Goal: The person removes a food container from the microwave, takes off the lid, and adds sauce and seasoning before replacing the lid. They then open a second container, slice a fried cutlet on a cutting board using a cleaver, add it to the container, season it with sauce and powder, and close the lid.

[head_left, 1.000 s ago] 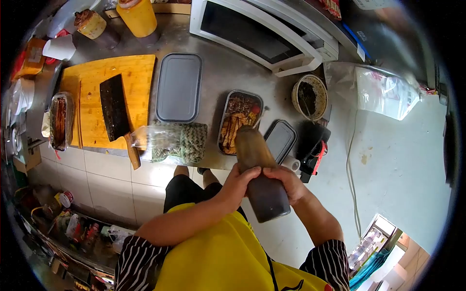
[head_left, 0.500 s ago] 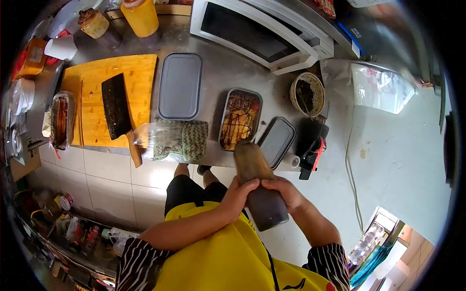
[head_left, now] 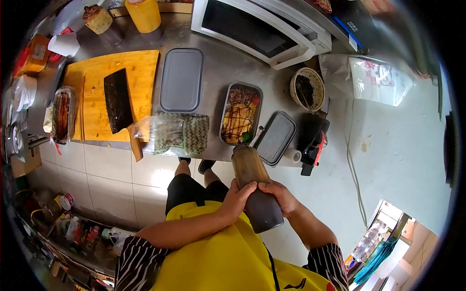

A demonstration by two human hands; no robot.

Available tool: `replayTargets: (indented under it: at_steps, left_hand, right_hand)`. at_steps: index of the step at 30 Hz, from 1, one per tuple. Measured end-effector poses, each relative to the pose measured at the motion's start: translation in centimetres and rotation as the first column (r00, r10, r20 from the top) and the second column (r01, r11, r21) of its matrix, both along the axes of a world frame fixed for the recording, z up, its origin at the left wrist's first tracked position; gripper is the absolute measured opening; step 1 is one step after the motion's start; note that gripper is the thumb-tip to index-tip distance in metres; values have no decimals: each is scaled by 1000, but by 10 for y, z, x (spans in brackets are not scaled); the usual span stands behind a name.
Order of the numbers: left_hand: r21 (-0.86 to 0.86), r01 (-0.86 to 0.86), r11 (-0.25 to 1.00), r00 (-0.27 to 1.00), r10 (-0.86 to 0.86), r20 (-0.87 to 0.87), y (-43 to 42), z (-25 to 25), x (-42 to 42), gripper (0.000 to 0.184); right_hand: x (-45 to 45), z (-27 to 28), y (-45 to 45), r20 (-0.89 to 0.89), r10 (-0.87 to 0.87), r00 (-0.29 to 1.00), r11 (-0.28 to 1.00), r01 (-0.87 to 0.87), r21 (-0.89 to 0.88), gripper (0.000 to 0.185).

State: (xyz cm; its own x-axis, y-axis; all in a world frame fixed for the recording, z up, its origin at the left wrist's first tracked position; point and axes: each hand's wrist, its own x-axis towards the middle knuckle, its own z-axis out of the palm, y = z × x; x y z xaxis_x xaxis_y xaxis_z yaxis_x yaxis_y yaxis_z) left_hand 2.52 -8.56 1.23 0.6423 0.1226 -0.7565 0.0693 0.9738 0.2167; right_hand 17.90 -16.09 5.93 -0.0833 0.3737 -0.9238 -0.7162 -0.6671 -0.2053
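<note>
Both hands are wrapped round a squeeze bottle of dark sauce, my left hand on its left side and my right hand on its right. The bottle tilts with its narrow end pointing away from me, by the near edge of a food container. Inside that container lies yellow food crossed by dark sauce lines, with dark brown food at the far end and something green at the near end. A grey lid rests just right of the container.
A cleaver lies on a wooden cutting board, its handle past the counter edge. Between board and container are another grey lid and a folded patterned cloth. Behind stand a microwave and a bowl of dark contents.
The bottle's tip has drawn back slightly from the container, uncovering the green food at its near end. Both hands keep their hold. The view has shifted a little.
</note>
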Motion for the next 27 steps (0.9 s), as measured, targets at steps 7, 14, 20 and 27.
replayTargets:
  at_steps: [7,14,20,27]
  left_hand:
    - [147,148,978,988,-141,-57,-13,-13,-3,89]
    - [45,139,989,990,-138,-32,-4,-6,-3,97]
    - [12,153,988,988,-153,-28,0,-7,-6,100]
    - [-41,191,981,965,-180,189,3,-2,-5,94]
  right_hand:
    - [-10,-16,-12,34,105,994,990,-107,96,58]
    - [-7,-8,2,-31,111,993,986,-106,127,59]
    - [-8,-14,-2,-4,109,994,991,-109,82,59]
    - [2,25,-9,131,135,982,972,-158,177,80]
